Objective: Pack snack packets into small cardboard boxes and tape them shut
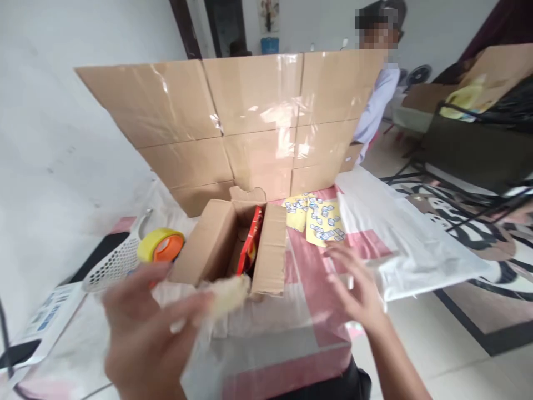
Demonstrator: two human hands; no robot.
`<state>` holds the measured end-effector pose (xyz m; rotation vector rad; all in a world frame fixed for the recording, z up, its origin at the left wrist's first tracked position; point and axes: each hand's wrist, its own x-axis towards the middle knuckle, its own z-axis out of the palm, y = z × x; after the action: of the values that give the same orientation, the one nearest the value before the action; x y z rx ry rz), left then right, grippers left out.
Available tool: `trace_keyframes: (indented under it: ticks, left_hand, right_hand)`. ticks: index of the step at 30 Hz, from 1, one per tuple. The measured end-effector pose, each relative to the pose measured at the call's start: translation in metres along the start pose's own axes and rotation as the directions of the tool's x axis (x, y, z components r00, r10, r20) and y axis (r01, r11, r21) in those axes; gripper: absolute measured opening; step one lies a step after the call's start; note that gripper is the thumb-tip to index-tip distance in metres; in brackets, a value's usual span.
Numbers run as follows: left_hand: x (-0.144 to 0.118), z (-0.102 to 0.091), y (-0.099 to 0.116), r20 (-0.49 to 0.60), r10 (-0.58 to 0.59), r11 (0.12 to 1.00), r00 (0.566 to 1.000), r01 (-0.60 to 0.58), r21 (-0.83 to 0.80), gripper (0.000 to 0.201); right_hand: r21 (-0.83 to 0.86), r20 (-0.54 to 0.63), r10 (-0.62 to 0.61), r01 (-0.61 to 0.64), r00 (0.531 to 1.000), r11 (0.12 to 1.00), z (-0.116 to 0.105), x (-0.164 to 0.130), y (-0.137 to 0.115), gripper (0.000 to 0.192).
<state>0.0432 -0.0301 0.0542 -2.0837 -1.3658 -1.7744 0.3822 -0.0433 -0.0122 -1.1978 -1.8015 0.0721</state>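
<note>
My left hand (150,328), smeared by motion, pinches a small pale yellowish crumpled piece (229,295) in front of an open cardboard box (270,250). The blur hides what kind of thing it is. Inside the box stands a red packet (250,241), tilted against the right wall. To the right of the box my right hand (353,283) hovers with fingers apart and holds nothing. Its fingertips are close to the lower edge of a yellow printed sheet (325,222). A roll of yellow tape (160,244) with an orange core lies left of the box.
A tall folded cardboard panel (258,111) stands behind the box. At the left are a white perforated basket (114,264) and a white printed packet (52,311). The table has a pink and white cover (320,311). Beyond the panel is a person (377,105); a dark chair (470,144) stands right.
</note>
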Motion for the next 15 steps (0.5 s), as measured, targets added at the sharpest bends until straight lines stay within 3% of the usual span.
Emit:
trace_keyframes:
  ticks: [1,3,4,6,9,13,15]
  left_hand:
    - [-0.010,0.000,0.013,0.159,0.114,0.993,0.981,-0.115,-0.002,0.016]
    - [-0.024,0.000,0.030,0.391,0.292,0.956,0.873,-0.280,-0.090,0.024]
    - [-0.029,0.002,0.034,0.468,0.327,0.944,0.821,-0.303,-0.128,0.024]
    - [-0.039,0.004,0.038,0.526,0.329,0.944,0.784,-0.279,-0.174,0.023]
    - [-0.057,0.004,0.040,0.562,0.173,0.982,0.809,-0.102,-0.156,0.027]
    - [-0.077,-0.001,0.036,0.591,-0.154,0.972,0.792,0.229,-0.053,0.064]
    - [-0.080,-0.007,0.027,0.572,-0.233,0.964,0.787,0.266,0.026,0.062]
  right_hand:
    - [0.083,0.058,-0.092,0.087,0.994,0.993,0.006,0.002,-0.021,0.046]
    - [0.256,0.118,-0.284,0.247,0.951,0.934,0.017,0.002,-0.055,0.048]
    - [0.331,0.106,-0.337,0.287,0.935,0.899,0.022,0.001,-0.066,0.044]
    - [0.441,0.064,-0.355,0.293,0.933,0.848,0.031,-0.002,-0.080,0.030]
    - [0.543,0.057,-0.271,0.199,0.961,0.816,0.044,-0.012,-0.085,0.011]
    - [0.569,0.192,-0.136,0.003,0.972,0.823,0.047,-0.025,-0.077,0.030]
    - [0.511,0.247,0.038,-0.163,0.968,0.844,0.037,-0.026,-0.061,0.033]
